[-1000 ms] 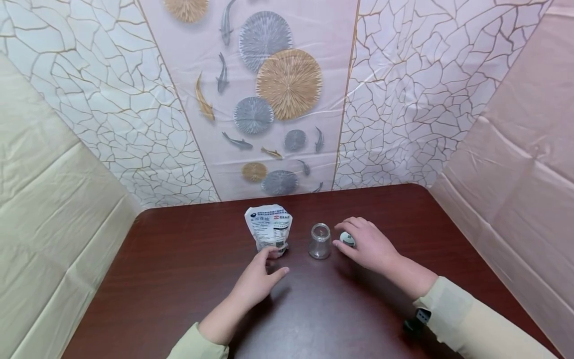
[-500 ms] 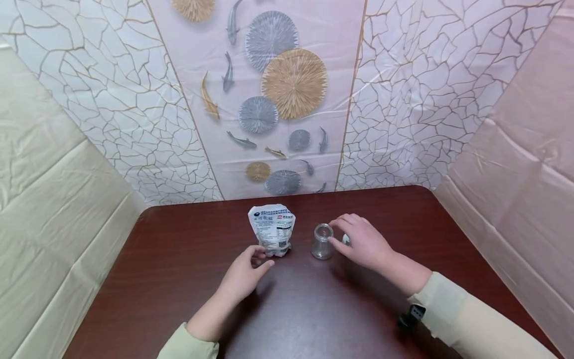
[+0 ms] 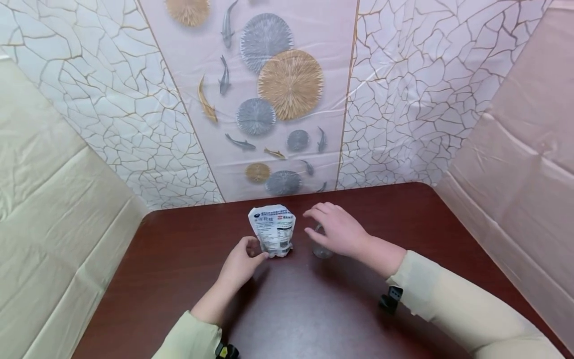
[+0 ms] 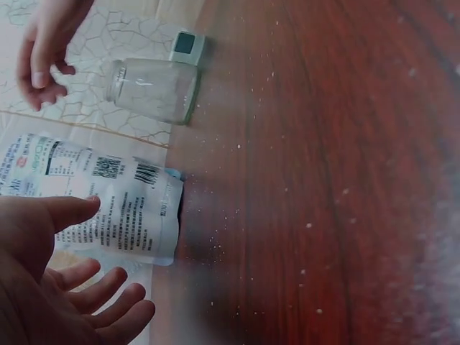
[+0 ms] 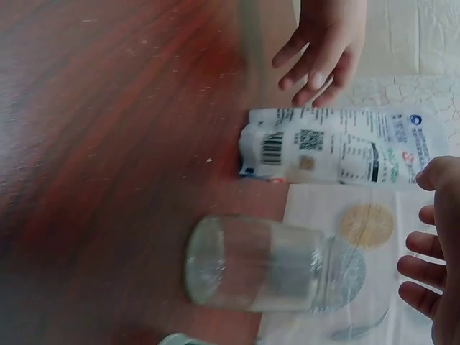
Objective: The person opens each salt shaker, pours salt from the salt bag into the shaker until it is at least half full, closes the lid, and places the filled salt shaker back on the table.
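Observation:
A white printed pouch [image 3: 274,232] stands upright on the table, with Chinese lettering, a QR code and a barcode. Close by its left side is my left hand [image 3: 241,262], fingers spread and loosely bent in the left wrist view; whether it touches the pouch I cannot tell. My right hand [image 3: 338,229] hovers over a clear glass jar [image 3: 323,251], fingers spread toward the pouch and holding nothing. It hides much of the jar in the head view. The right wrist view shows the whole jar [image 5: 255,264], upright and lidless.
A small white object with a dark square [image 4: 188,46] stands beyond the jar in the left wrist view; my right hand covers it in the head view. The dark red wooden table [image 3: 296,309] meets patterned cloth walls [image 3: 385,124] at the back and sides.
My right hand has moved left, from beside the small white object to over the jar. My left hand has drawn back from the pouch's front to its left side. Pouch and jar stay put.

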{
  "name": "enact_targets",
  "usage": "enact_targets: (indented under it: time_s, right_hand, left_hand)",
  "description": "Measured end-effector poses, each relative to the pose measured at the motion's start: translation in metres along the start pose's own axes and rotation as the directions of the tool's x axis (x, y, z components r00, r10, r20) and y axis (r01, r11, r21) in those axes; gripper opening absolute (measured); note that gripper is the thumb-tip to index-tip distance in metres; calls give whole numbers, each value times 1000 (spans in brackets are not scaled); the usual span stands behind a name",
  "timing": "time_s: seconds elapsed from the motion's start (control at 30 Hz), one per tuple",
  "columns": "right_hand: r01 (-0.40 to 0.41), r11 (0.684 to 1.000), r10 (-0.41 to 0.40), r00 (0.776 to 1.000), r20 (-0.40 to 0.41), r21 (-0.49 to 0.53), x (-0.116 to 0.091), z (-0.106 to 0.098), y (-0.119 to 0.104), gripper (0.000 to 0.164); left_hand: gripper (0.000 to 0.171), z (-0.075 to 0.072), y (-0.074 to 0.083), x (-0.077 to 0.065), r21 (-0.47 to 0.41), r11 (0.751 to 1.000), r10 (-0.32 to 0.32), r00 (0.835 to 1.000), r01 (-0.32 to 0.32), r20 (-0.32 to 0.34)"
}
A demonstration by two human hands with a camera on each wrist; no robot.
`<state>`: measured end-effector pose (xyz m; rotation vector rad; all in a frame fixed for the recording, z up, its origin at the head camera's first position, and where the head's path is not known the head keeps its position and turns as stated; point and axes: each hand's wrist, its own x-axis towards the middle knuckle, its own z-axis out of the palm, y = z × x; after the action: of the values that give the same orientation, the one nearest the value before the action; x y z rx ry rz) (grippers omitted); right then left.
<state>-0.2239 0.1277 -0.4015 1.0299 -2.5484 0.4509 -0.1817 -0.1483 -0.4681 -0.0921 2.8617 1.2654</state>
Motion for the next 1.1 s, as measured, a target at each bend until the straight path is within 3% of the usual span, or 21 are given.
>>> enact_targets:
  time_s: [0.2, 0.47, 0.6, 0.73, 1.1]
  right_hand:
    - [-21, 1000, 21, 1000, -6, -9, 24, -1, -12, 40]
    - [-87, 996, 86, 995, 53, 14, 52, 2, -27, 48]
    - [-103, 994, 101, 993, 59, 46, 63, 5, -31, 44]
    - [-125, 989, 119, 990, 80, 77, 70, 8, -33, 38]
    - [-148, 986, 137, 981, 139, 72, 78, 11, -35, 18]
  left_hand:
    - [66, 6, -3, 16, 35, 998, 45, 998, -46, 33]
    - [61, 14, -8, 32, 13, 995, 101, 991, -103, 88]
    - [60, 16, -8, 38, 14, 993, 119, 988, -121, 94]
    - [53, 18, -10, 43, 34, 994, 95, 988, -100, 120]
    - [46, 21, -13, 49, 23, 994, 106, 983, -110, 149]
